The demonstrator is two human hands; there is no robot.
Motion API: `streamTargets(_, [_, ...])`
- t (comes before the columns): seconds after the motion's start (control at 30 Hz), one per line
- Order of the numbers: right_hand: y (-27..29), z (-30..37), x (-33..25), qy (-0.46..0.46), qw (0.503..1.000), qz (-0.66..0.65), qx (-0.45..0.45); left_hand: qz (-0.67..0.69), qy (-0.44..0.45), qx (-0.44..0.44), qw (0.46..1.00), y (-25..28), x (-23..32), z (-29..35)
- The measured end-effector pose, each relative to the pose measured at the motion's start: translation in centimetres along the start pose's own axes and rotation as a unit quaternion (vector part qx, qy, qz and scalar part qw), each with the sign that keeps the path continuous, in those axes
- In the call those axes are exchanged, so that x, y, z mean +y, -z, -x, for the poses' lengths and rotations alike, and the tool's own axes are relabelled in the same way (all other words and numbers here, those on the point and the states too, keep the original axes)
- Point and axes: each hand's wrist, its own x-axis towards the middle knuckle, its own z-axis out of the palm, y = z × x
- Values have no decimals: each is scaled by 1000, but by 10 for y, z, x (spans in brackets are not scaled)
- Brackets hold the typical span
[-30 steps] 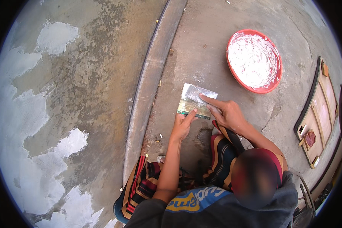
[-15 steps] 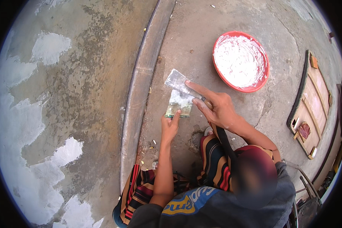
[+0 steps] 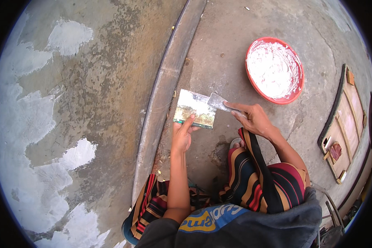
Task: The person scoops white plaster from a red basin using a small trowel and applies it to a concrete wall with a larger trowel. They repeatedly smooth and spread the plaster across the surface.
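Scraper point(image 3: 217, 101) now over plate's point(image 3: 197, 109) R edge; prev frame it crossed the far edge.

L hand point(image 3: 182, 136) clamped on plate's near edge, thumb on top, fingers under, prob. to leave most of the face free & steady. R hand point(image 3: 255, 118) closed round scraper, index laid along it, prob. for angle/pressure ctrl. Can't tell if blade touches plate. Plate's held out in front of body above floor point(image 3: 227, 35), white-smeared side up, I'd guess so nothing slides off. Red bowl point(image 3: 279, 100) w/ white paste point(image 3: 273, 68) sits on floor, far R, apart from both hands, likely for R-hand reach. Wall point(image 3: 111, 124) w/ white patches on L.
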Motion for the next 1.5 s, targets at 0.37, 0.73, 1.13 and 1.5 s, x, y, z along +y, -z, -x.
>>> streamTargets(0.37, [4,-6,-8,89,990,52,92,-43,55,-70,995,-11,-1,2])
streamTargets(0.73, [9,0,-14,30,998,39,31,-88,64,-70,992,-13,-10,6])
streamTargets(1.13, [1,-6,-10,89,994,4,70,-131,91,-160,974,-21,-24,10])
streamTargets(1.5, [-21,3,30,-96,963,-251,30,-507,-407,68,757,-23,-1,3])
